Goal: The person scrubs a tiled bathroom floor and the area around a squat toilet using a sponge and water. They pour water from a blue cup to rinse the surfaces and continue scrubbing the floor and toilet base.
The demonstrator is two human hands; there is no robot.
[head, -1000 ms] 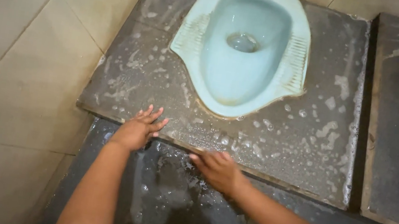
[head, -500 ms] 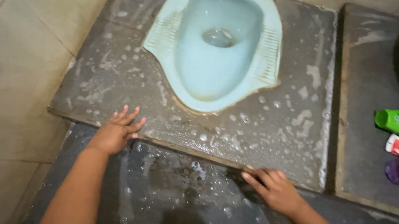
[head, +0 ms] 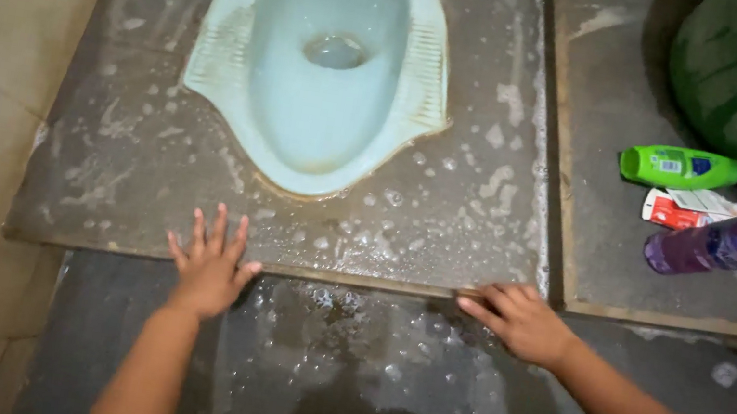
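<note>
my left hand (head: 211, 269) lies flat on the front edge of the raised slab (head: 132, 162), fingers spread wide and gripping nothing. my right hand (head: 522, 322) rests at the same edge, over by the slab's right corner, fingers loosely extended and pressed to the wet step, holding nothing either. the slab runs from my fingers away toward the wall, with its long front edge stretching side to side between my two hands. it is grey stone or cement, stiff and heavy, and i judge it slick: soap foam (head: 402, 241) and water film cover it just beyond my fingertips. there is nothing to take hold of but the lip, so flat palms suit it best. set into the slab, ahead of my hands, is the pale blue squat toilet (head: 322, 64), its long axis pointing away from me, drain hole toward the far end. off to the right of my right fingers, on a separate ledge, lie a green bottle (head: 681, 168) and a purple bottle (head: 723, 243), both on their sides.
</note>
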